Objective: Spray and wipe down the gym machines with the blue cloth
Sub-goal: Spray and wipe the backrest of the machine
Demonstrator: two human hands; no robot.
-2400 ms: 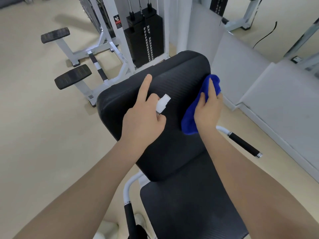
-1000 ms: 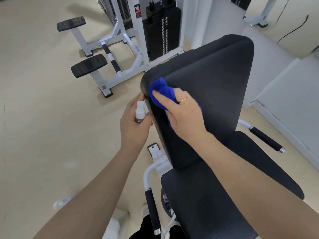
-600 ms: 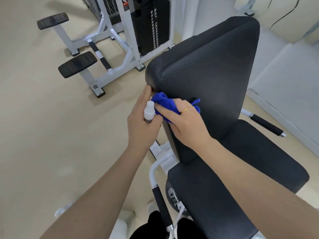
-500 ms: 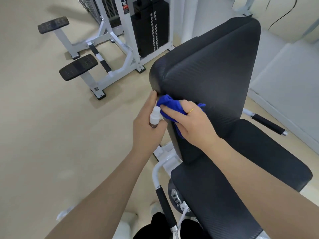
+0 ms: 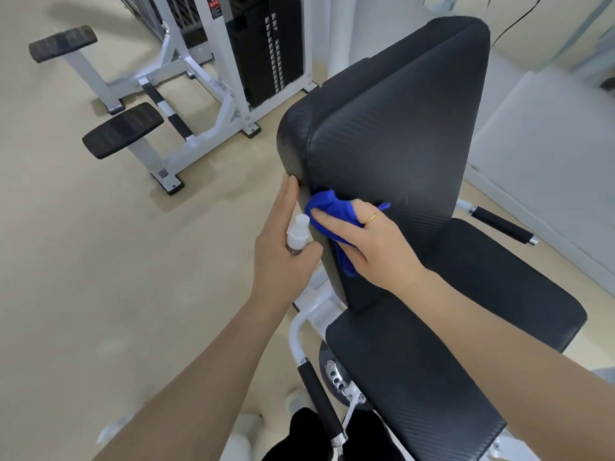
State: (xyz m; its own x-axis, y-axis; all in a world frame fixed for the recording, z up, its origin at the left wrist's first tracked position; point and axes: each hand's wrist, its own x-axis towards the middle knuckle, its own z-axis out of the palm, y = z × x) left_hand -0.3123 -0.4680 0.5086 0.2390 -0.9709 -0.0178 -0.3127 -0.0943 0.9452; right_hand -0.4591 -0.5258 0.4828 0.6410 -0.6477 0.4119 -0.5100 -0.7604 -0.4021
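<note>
The black padded backrest (image 5: 392, 134) of a gym machine rises in front of me, with its black seat pad (image 5: 442, 347) below. My right hand (image 5: 369, 241) presses the bunched blue cloth (image 5: 332, 211) against the backrest's lower left edge. My left hand (image 5: 283, 257) grips a small white spray bottle (image 5: 297, 232) just left of that edge; its index finger reaches up to the pad's side.
White handles with black grips stick out at the seat's left (image 5: 317, 397) and right (image 5: 499, 224). Another white machine with a black weight stack (image 5: 266, 44) and two black foot pads (image 5: 123, 129) stands on the beige floor behind. A grey wall ledge (image 5: 545, 168) runs along the right.
My right hand with the cloth has gone from the backrest's right side to its left edge and slid down it. My left hand with the bottle lowered beside the pad.
</note>
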